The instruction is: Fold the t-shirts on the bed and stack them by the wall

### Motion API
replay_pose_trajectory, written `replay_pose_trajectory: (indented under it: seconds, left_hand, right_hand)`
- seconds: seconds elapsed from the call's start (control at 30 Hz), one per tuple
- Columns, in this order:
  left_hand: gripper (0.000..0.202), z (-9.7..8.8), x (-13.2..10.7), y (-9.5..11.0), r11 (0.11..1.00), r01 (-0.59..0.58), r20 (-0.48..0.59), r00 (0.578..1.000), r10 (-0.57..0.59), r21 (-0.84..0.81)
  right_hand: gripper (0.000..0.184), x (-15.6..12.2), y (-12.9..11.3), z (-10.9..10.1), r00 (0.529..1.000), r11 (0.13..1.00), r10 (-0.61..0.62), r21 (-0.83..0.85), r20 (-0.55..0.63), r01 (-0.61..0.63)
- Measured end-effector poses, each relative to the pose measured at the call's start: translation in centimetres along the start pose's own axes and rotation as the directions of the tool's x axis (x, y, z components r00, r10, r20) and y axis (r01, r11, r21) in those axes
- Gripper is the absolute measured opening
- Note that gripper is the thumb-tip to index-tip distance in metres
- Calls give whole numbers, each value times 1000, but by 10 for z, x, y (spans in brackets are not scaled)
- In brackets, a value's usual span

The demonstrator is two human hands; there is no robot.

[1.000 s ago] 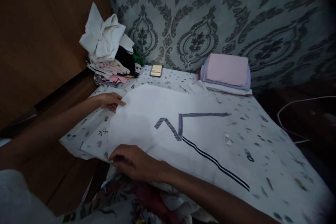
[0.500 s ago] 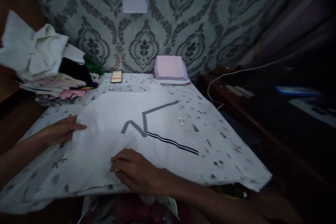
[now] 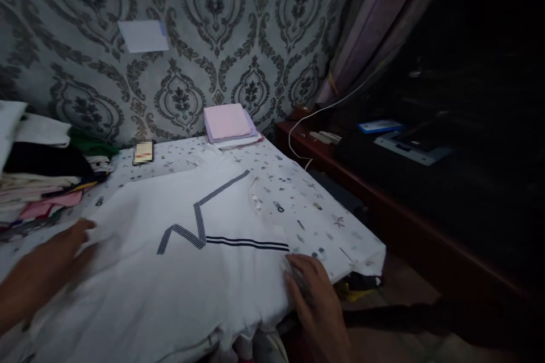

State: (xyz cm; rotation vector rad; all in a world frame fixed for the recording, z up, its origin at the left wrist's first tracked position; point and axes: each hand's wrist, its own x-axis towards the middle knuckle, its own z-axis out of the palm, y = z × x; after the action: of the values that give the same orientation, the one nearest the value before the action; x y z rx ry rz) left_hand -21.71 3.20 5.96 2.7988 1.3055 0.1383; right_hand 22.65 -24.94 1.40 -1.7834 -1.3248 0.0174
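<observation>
A white shirt (image 3: pixel 140 210) with grey striped zigzag bands and two dark wavy lines lies spread over the table, its front part rumpled toward me. My left hand (image 3: pixel 55 266), blurred by motion, is closed on the shirt's left edge. At the right edge, near the end of the dark lines, my right hand (image 3: pixel 317 295) has its fingers curled on the fabric. A small clear tag-like piece (image 3: pixel 256 202) shows by the shirt's collar side.
A patterned white cloth covers the table (image 3: pixel 306 210). Folded clothes (image 3: pixel 46 164) are piled at the left. A pink and lilac stack (image 3: pixel 227 122) and a small framed card (image 3: pixel 143 152) stand at the back. Right of the table runs a dark wooden ledge (image 3: pixel 361 181) with a white cable (image 3: pixel 293 130).
My right hand has moved from the shirt's front middle to its right edge. The left hand stays at the left edge. My view has turned to the right, and the shirt's front now hangs nearer me.
</observation>
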Motion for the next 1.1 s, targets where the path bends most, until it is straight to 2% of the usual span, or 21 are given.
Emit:
replay_pose_trajectory:
  seconds: [0.03,0.07,0.13,0.2,0.3,0.4,0.47,0.57,0.63,0.7,0.77,0.83,0.9,0.97,1.03,1.1]
  left_hand:
    - [62,5,18,23,999,39,-122,992,-34,33]
    - [60,10,38,49,999,-42,-133,990,45,23]
    - [58,23,83,103,967,-253,-60,966,252,-10]
    - [61,36,130,152,935,-352,32,935,353,-35]
    - [65,50,197,210,908,-411,133,898,419,-80]
    - [72,56,251,257,895,-429,206,871,446,-122]
    - [78,57,277,283,897,-418,231,867,441,-143]
    - [82,59,300,307,891,-407,233,864,447,-202]
    - [79,59,304,308,882,-375,195,878,437,-287]
    - [76,58,295,299,865,-319,133,909,394,-387]
    - [76,56,270,284,859,-285,95,930,355,-425]
    - [78,52,234,269,884,-293,106,930,352,-363]
    - [80,49,193,262,905,-331,141,916,376,-268]
    - [80,47,159,267,902,-378,165,896,413,-210]
    - [80,47,137,281,885,-422,170,874,455,-197]
    - [81,49,127,298,866,-456,158,858,489,-204]
  right_hand:
    - [17,-10,1,-1,995,996,82,22,-52,-81]
    - [15,-22,1,-1,983,985,165,62,-87,-160]
    - [19,-45,0,6,941,937,324,172,-99,-304]
    - [23,-66,2,17,891,861,453,283,-44,-423]
    - [41,-87,12,36,804,727,588,379,89,-573]
    - [56,-89,21,44,717,611,672,407,187,-679]
    - [54,-81,22,40,713,581,663,443,228,-682]
    - [41,-65,15,29,758,567,572,516,314,-642]
    - [40,-58,9,24,763,513,530,577,370,-636]
    - [42,-56,2,23,747,390,507,658,430,-644]
    - [54,-58,-3,25,723,234,474,720,502,-653]
    - [58,-61,-6,27,698,128,432,728,571,-674]
    - [47,-64,-8,25,677,116,401,698,618,-706]
    - [39,-66,-9,18,664,172,379,656,645,-735]
    - [38,-67,-10,6,670,232,399,637,626,-735]
    - [40,-68,-13,-8,679,244,446,650,583,-720]
